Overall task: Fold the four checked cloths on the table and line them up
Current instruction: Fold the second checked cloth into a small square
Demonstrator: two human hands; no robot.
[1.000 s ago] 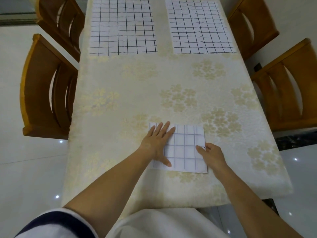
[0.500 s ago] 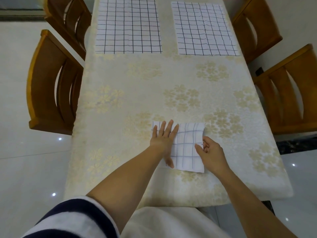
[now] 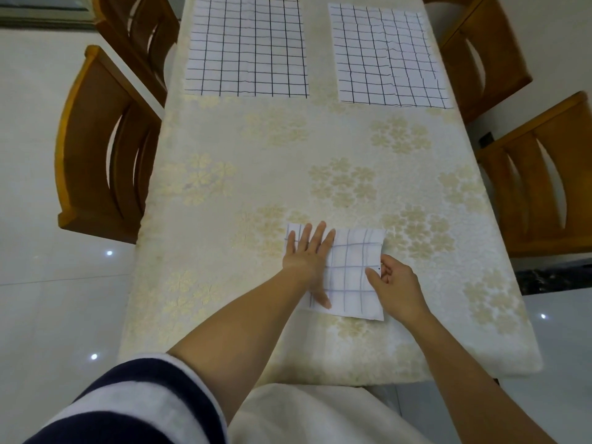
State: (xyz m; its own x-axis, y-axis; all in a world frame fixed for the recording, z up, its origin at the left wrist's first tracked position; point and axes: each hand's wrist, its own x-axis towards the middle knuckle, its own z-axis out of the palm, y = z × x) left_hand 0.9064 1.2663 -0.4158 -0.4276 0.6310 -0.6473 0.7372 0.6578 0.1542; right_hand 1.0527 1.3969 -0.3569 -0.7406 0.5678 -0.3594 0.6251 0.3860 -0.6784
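A small folded white cloth with a faint blue check [image 3: 349, 277] lies near the table's front edge. My left hand [image 3: 309, 256] lies flat on its left part, fingers straight, pressing it down. My right hand [image 3: 392, 285] pinches the cloth's right edge, which is lifted and curling inward. Two unfolded white cloths with black checks lie flat at the far end: one at the far left [image 3: 246, 46] and one at the far right [image 3: 389, 57].
The table [image 3: 256, 149] wears a cream cloth with pale gold flowers. Wooden chairs stand on the left [image 3: 96, 149] and right [image 3: 544, 174], more at both far corners. A white cushion or garment [image 3: 307, 415] lies below the front edge.
My right hand has taken hold of the folded cloth's right edge and drawn it up and leftward, so the cloth looks narrower. My left hand stays flat on the cloth.
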